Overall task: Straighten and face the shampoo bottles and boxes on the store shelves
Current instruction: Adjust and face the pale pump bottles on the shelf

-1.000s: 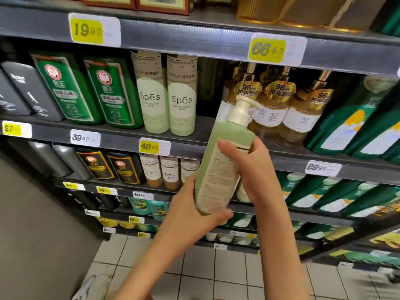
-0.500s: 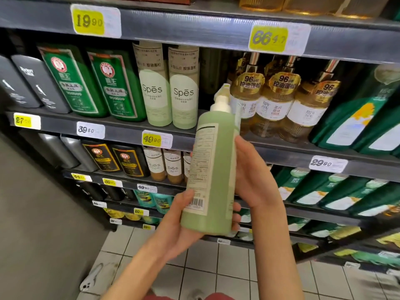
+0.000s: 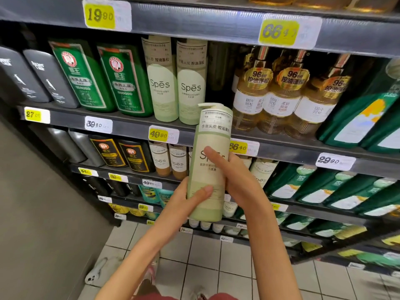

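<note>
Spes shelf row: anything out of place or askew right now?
The slot right of the two shelved Spes bottles shows a dark gap at the front edge. The held Spes bottle is off the shelf, gripped by the left hand and right hand, label toward camera. No spill or damage visible.

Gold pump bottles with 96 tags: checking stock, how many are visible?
3, in a row on one shelf: left bottle, middle bottle, right bottle. Others may hide behind.
</note>
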